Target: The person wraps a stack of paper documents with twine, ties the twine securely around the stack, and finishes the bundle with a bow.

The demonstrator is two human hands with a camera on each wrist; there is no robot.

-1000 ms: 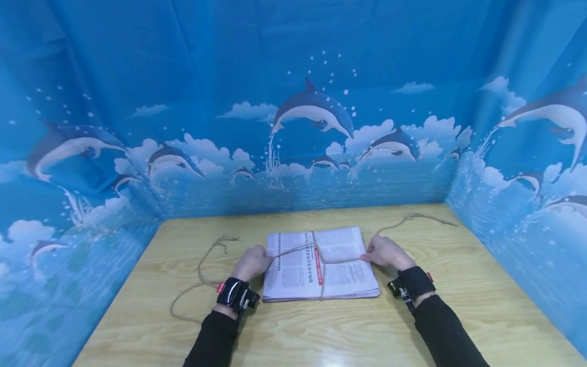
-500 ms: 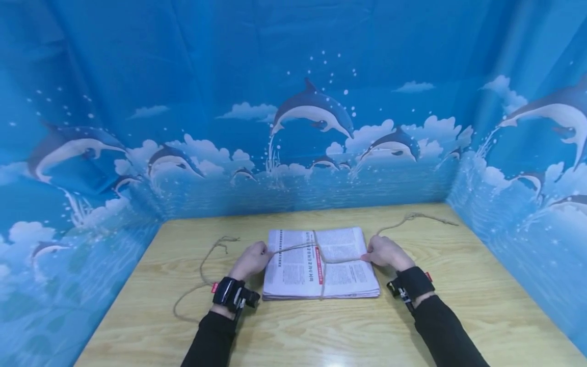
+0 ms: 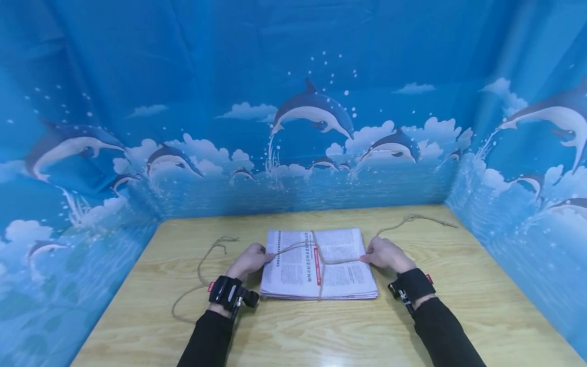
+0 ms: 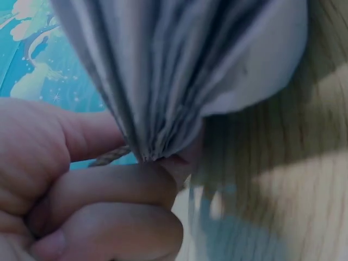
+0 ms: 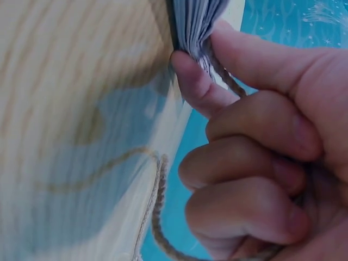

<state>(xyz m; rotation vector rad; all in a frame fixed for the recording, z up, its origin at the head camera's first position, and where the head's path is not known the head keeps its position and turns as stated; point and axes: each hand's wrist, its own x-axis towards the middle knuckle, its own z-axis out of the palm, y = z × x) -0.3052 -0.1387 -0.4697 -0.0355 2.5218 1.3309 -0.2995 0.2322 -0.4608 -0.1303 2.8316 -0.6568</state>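
Note:
A folded stack of newspapers (image 3: 293,288) lies flat on the table, with brown twine (image 3: 341,262) crossing over its top. My left hand (image 3: 249,260) pinches the stack's left edge; in the left wrist view the thumb lies over the bunched pages (image 4: 157,81), and a bit of twine (image 4: 109,156) shows beside it. At the opposite edge, my right hand (image 3: 387,253) pinches the pages together with the twine. The right wrist view shows the twine (image 5: 228,79) running under the thumb, the other fingers curled into the palm and a further length of twine (image 5: 159,217) below them.
Loose twine (image 3: 199,275) trails in a curve on the table left of the left hand. Another knotted end (image 3: 422,216) reaches toward the back right corner. A blue dolphin-print curtain (image 3: 293,173) encloses the back and sides of the wooden table (image 3: 293,336).
The newspaper stack and my left hand have shifted slightly left. The twine between the left hand and the crossing bows a little more. My right hand stays nearly still.

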